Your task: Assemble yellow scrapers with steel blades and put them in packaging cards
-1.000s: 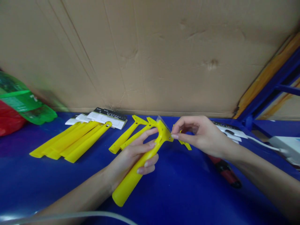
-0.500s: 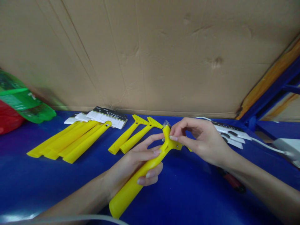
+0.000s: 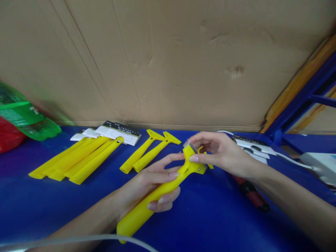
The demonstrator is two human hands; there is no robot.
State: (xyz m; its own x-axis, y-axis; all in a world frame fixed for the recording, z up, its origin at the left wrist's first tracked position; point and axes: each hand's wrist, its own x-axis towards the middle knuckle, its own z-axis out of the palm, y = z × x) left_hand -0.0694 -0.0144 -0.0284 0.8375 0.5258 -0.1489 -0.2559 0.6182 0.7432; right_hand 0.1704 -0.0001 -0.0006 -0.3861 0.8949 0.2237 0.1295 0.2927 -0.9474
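Observation:
A yellow plastic scraper slants upward to the right, with its thick handle wrapped by my left hand. My right hand pinches the scraper's head, thumb on the front face and fingers behind it. Along the head's upper edge shows a dark blade, beside a small clear piece at the corner. Part of the blade is hidden by my right fingers. A small screw hole or screw sits low on the head. Another yellow piece shows partly behind my right fingers.
Two smaller yellow scraper handles lie behind my left hand. Left of them are several yellow handles and carded packs. A red-black tool lies under my right forearm, packs beyond. A green bottle stands far left.
My right thumb has slid lower on the scraper's head and the fingers now sit behind it. The dark blade edge shows more clearly. My left grip is unchanged; the view has shifted slightly.

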